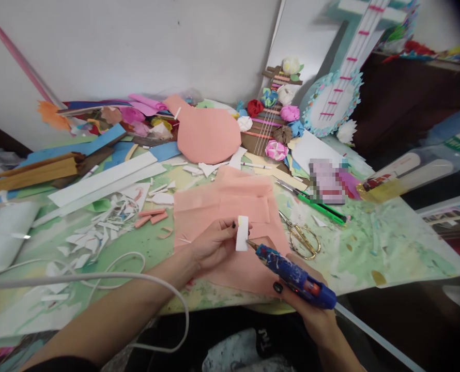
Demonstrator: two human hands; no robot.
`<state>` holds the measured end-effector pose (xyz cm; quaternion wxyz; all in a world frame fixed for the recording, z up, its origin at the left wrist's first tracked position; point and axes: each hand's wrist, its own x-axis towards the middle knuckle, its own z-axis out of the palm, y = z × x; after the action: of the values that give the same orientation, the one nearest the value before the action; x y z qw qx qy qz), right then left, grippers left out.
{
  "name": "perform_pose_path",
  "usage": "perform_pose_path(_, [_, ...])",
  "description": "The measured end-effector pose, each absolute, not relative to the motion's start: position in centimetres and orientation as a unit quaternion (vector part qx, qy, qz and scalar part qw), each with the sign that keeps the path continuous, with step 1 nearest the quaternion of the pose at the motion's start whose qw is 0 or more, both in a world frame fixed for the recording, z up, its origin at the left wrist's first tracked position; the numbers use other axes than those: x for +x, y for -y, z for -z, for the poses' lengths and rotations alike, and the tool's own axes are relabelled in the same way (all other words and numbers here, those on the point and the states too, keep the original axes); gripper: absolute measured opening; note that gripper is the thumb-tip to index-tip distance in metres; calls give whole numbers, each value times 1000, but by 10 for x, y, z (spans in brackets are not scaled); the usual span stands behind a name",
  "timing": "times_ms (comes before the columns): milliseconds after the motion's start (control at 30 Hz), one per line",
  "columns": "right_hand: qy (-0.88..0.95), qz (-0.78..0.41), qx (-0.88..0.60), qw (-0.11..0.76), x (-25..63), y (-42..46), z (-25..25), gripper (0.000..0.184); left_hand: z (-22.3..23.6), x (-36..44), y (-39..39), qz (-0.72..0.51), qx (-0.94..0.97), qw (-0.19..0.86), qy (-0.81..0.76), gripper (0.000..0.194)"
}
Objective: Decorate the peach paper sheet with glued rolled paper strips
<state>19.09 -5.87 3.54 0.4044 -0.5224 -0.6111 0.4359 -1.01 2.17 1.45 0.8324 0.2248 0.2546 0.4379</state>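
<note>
My left hand (216, 243) pinches a small white foam strip (242, 233) upright between thumb and fingers. Wrapped round a blue glue gun (292, 275), my right hand (307, 310) holds it with the nozzle at the strip's right edge; whether the tip touches cannot be made out. A long pale glue stick (373, 333) sticks out from the gun's back end. Both hands are above a sheet of salmon-pink crepe paper (199, 214) spread on the table. Small pink wrapped pieces (158, 217) lie to the left of that sheet.
Gold-handled scissors (305, 243) and a green utility knife (319, 206) lie to the right. White scraps (109, 227) and a white cable (152, 276) are on the left. Behind stand a pink pear-shaped cutout (209, 132) and a flower-covered model instrument (266, 124).
</note>
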Motion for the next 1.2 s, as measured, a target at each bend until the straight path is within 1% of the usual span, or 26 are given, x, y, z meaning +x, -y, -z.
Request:
perform_pose_path(133, [559, -476, -535, 417, 197, 66, -22, 14, -15, -10, -21, -439, 225, 829, -263, 20])
perform_pose_path(233, [428, -518, -567, 477, 196, 68, -12, 26, -15, -9, -19, -423, 224, 837, -265, 20])
perform_pose_path(300, [352, -549, -571, 499, 191, 66, -8, 26, -16, -9, -18, -412, 228, 843, -262, 20])
perform_pose_path(367, [327, -583, -560, 490, 187, 61, -8, 22, -17, -8, -18, -405, 235, 847, -252, 22])
perform_pose_path(467, [321, -612, -541, 480, 183, 54, -10, 23, -17, -8, -18, -409, 244, 845, -244, 25])
perform_pose_path(600, [294, -662, -512, 462, 184, 52, -10, 25, -16, -8, -19, -415, 231, 843, -253, 20])
perform_pose_path(733, [296, -703, -478, 436, 188, 53, -8, 22, -17, -8, -18, -408, 224, 849, -249, 17])
perform_pose_path(900, [279, -726, -452, 437, 189, 51, -7, 21, -18, -8, -17, -395, 229, 853, -253, 13])
perform_pose_path(1200, [260, -741, -442, 433, 185, 51, -4, 22, -17, -9, -17, -409, 225, 844, -265, 19])
